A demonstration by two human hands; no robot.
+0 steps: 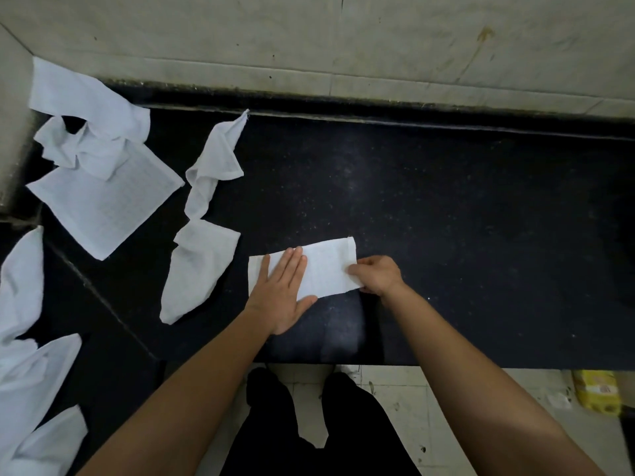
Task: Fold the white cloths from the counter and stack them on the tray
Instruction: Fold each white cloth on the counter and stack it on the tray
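Bare forearms [192, 389] reach out over the front edge of the dark counter [446, 218] and meet at the one cloth being worked. That folded cloth [326, 269] lies as a narrow strip on the counter, near its front edge and straight ahead of the person.

The left hand [281, 290] lies flat on the strip's left half. Its fingers are straight and close together, and the thumb is spread off the near edge. It looks placed there to pin the layers so they cannot slide. The right hand [378, 274] has its fingers curled in on the strip's right end and pinches the edge. I would guess it means to carry that end over for the next fold, with the flat hand marking the crease.

Off to the left wait the cloths not yet folded. A rumpled cloth [197, 269] lies near the strip, with a twisted cloth [214, 159] behind it. Further left a flat square cloth [106, 201] is spread open, and a crumpled cloth [92, 108] is bunched on its far corner against the wall. A loose heap [27, 355] spills along the left edge. Kept to that side, they leave the working spot bare while staying near the left hand.

No tray shows from here, so I cannot tell how many are stacked. With this many loose, the job looks far from finished.

Behind the counter stands a stained pale wall [309, 36]. Below its front edge a yellow packet [598, 393] lies on the tiled floor [446, 424].
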